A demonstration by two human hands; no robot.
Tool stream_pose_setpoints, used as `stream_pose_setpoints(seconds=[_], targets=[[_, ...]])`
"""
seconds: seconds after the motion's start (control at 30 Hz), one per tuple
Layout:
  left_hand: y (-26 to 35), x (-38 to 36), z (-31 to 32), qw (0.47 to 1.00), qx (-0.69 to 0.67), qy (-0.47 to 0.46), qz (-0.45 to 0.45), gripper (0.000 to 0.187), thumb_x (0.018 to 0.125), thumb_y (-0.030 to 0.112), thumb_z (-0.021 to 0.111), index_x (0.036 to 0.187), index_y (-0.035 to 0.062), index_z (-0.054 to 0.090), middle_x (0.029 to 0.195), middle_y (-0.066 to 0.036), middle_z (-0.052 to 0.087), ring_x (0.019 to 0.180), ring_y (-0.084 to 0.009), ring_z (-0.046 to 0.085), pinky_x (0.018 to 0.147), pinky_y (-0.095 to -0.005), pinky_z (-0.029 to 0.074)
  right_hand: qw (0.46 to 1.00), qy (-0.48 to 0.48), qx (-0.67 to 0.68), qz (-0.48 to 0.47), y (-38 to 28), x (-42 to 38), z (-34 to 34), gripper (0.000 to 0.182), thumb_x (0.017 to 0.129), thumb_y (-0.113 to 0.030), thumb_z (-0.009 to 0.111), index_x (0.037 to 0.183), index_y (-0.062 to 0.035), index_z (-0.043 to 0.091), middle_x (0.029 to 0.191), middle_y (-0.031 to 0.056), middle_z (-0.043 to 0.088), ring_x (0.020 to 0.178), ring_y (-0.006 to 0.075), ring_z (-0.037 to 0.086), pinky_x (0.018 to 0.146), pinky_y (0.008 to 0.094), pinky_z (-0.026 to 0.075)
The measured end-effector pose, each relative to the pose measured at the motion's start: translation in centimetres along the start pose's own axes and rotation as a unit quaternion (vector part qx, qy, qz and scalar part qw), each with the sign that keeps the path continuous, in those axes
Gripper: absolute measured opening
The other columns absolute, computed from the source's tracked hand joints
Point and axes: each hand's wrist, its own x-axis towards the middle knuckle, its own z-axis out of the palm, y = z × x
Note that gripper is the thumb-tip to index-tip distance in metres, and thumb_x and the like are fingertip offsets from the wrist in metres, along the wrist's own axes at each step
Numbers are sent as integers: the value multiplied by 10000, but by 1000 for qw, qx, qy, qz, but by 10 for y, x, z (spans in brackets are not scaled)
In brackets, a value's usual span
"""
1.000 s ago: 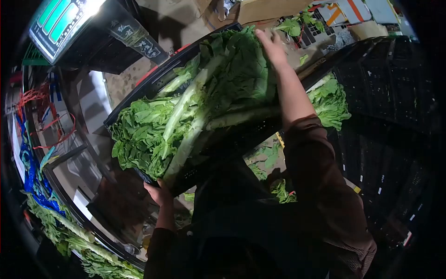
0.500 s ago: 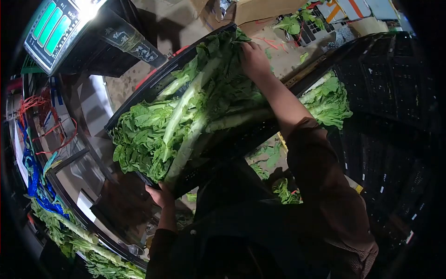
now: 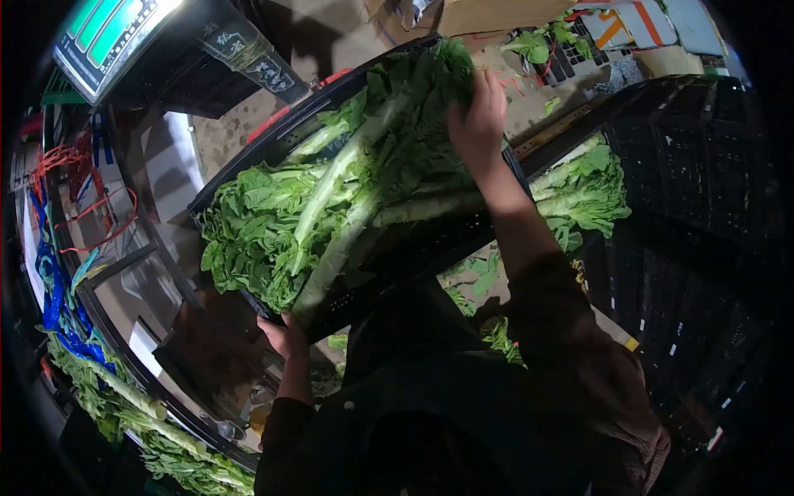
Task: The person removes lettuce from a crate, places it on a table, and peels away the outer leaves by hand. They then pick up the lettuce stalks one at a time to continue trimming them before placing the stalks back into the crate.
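Observation:
A black plastic crate (image 3: pixel 397 269) full of celtuce (image 3: pixel 327 194), with thick pale stems and green leaves, lies tilted in front of me. My left hand (image 3: pixel 287 337) grips the crate's near left corner, thumb up along its edge. At the opposite end, my right hand (image 3: pixel 481 124) is over the dark leaves by the crate's right side, fingers stretched out and slightly blurred. No stem shows in that hand. Leaves spill over the crate's left end.
A weighing scale (image 3: pixel 190 62) with a lit green display stands at upper left. More celtuce (image 3: pixel 583 186) pokes out near stacked black crates (image 3: pixel 686 165) on the right. At lower left lie further celtuce stems (image 3: pixel 141 401). A cardboard box (image 3: pixel 496 12) sits at the top.
My right hand has lifted off the leaves at the crate's far corner and shifted right, its fingers straightening. My left hand stays at the near corner. The view has shifted slightly.

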Motion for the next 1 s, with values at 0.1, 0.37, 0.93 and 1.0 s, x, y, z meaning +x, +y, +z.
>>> stream_pose_setpoints(seconds=[0.1,0.37,0.93,1.0], targets=[[8,-2,-1,1000,8,0,-3,586,850,217,593,1299,-41,319,1186,-279,490,1074,-405,504,912,-422,399,991,-133,22,9,-18,-55,-28,550,757,-127,644,1260,-38,440,1312,177,439,1211,400,408,1023,491,320],[3,-3,1,999,38,13,14,599,863,235,594,1304,-58,313,1176,-297,495,1060,-429,510,887,-437,417,959,-233,-72,-144,4,-28,15,545,816,-230,603,1294,-38,425,1385,155,388,1279,327,369,1064,456,295],[6,-3,1,998,49,20,-18,590,849,233,597,1313,-4,319,1193,-274,503,1058,-424,518,884,-446,420,934,-326,-121,-80,36,-47,56,621,902,-364,462,1404,-35,304,1461,141,294,1343,294,275,1112,393,212],[13,-5,-3,999,33,6,-37,594,848,235,597,1315,-5,319,1202,-273,497,1068,-423,512,891,-444,417,930,-335,-132,-74,35,-46,58,627,901,-366,457,1408,-35,296,1465,146,286,1342,299,276,1111,401,210]])
